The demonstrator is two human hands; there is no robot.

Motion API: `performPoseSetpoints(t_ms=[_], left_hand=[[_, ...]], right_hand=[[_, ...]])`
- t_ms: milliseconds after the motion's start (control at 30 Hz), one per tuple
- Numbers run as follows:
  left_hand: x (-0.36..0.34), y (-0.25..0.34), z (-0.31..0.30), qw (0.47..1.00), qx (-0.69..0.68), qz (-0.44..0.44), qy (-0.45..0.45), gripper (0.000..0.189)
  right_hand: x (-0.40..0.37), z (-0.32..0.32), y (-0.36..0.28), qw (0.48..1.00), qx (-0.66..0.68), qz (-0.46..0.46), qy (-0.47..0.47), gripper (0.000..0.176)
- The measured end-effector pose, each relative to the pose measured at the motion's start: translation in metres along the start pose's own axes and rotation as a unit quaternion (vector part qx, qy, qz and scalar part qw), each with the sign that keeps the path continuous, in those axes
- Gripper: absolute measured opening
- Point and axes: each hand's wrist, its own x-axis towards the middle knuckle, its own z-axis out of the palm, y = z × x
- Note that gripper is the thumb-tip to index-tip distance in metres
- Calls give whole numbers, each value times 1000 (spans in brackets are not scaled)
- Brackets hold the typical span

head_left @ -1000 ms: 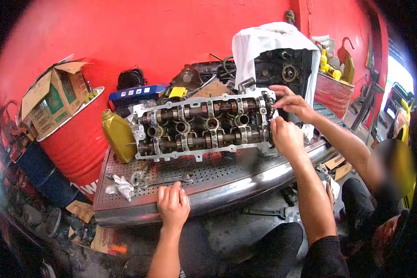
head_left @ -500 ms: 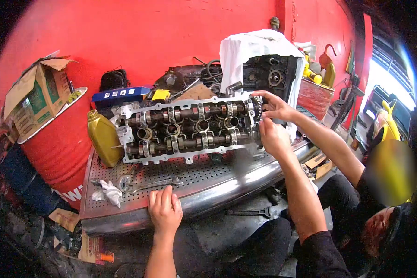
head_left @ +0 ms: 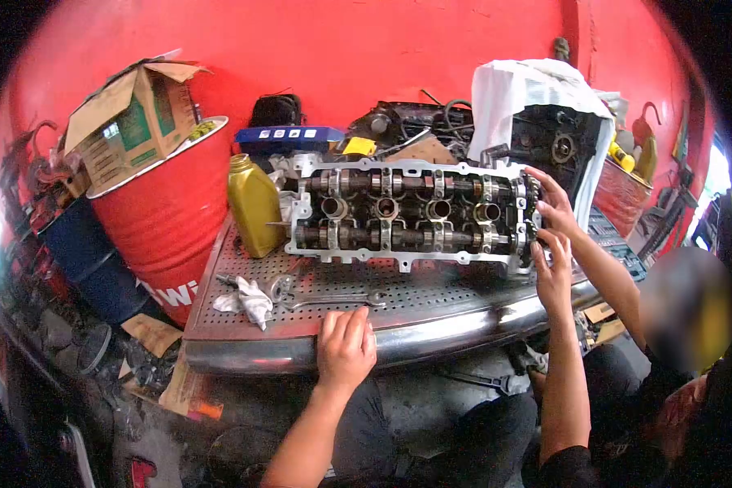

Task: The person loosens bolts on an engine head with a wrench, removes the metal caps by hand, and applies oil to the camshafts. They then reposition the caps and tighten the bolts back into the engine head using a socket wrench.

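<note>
My left hand rests at the rounded front edge of the perforated metal bench. Its fingers are curled together, hiding the palm. An engine cylinder head with exposed camshafts stands on the bench. At its right end, beside the dark toothed gear or chain, is my right hand, fingers bent and slightly apart, touching that end. Just above, a co-worker's hand touches the same end. A wrench and a crumpled white cloth lie before the cylinder head.
A gold bottle stands left of the cylinder head. Behind are a blue tray and a cloth-covered engine block. A red drum carries an open carton. The co-worker's forearm reaches in from the right.
The view has swung left, so the scene sits further right. My right hand's fingers have spread from a pinch and sit lower at the end. My left hand remains at the bench edge.
</note>
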Motion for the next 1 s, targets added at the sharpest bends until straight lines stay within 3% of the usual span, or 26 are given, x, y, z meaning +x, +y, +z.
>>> performPoseSetpoints(t_ms=[167, 300, 367, 467, 500, 567, 633, 700, 733, 833, 1000], left_hand=[[1, 2, -2, 1000, 4, -2, 0, 30], [1, 2, 0, 1000, 24, 8, -3, 29], [1, 5, 2, 1000, 21, -6, -8, 25], [2, 9, 5, 999, 44, 0, -8, 26], [0, 9, 7, 999, 50, 2, -3, 28], [0, 10, 4, 999, 38, -5, -14, 27], [-1, 8, 5, 999, 34, 6, -11, 27], [-1, 9, 3, 999, 37, 5, -22, 28], [0, 10, 2, 999, 39, 3, -30, 28], [0, 13, 5, 999, 45, 9, -8, 26], [0, 12, 7, 998, 66, 10, -11, 29]], right_hand=[[-9, 18, 7, 978, 202, 52, 21, 32], [-10, 29, 26, 973, 219, 66, 40, 38], [-12, 32, 25, 951, 269, 135, 73, 33], [-17, 44, 37, 953, 243, 153, 94, 35], [-15, 34, 13, 941, 272, 182, 87, 41], [-23, 52, 33, 920, 303, 222, 115, 50], [-33, 58, 37, 886, 386, 249, 68, 54], [-29, 42, 18, 899, 368, 238, 16, 65], [-26, 41, 15, 891, 383, 239, 49, 69], [-21, 27, 9, 914, 304, 269, 1, 65], [-19, 37, 20, 914, 281, 293, 23, 72]])
